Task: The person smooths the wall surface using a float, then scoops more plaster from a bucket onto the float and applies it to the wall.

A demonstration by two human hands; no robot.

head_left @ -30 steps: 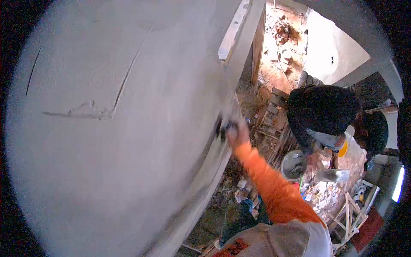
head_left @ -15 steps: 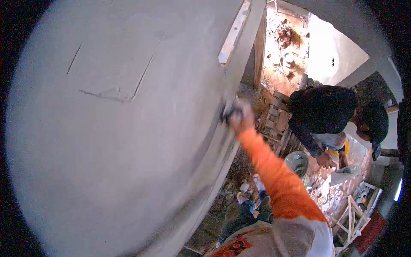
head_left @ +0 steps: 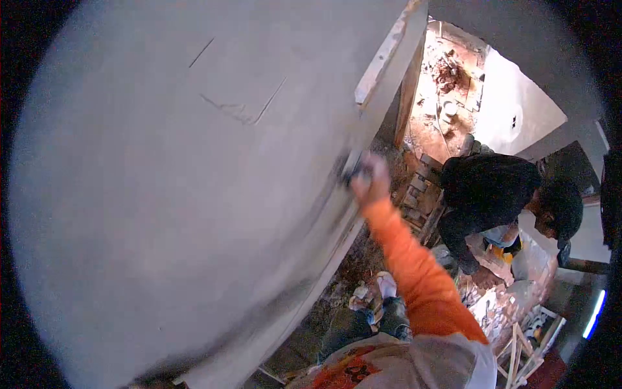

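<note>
My right hand (head_left: 370,180), at the end of an orange sleeve, is closed around a dark-handled plastering trowel (head_left: 350,166). The tool lies against the grey plastered wall (head_left: 194,214), close to its long edge; motion blurs both hand and tool. Dark, damp-looking smears run along the wall below it. Farther up that edge, a pale wooden strip (head_left: 382,61) is fixed to the wall. Thin scratched lines (head_left: 269,100) mark the plaster to the upper left. My left hand does not appear.
To the right a co-worker in black (head_left: 489,191) bends low, one hand (head_left: 486,277) near the rubble-strewn floor. A bucket (head_left: 445,258) is partly hidden behind my sleeve. Stacked bricks (head_left: 414,194) and a wooden frame (head_left: 518,353) stand nearby. My feet (head_left: 387,285) are below.
The view has shifted, so the wall marks and wooden strip sit farther right. My right hand stays at the wall's edge with the trowel. The co-worker's hand has reached lower.
</note>
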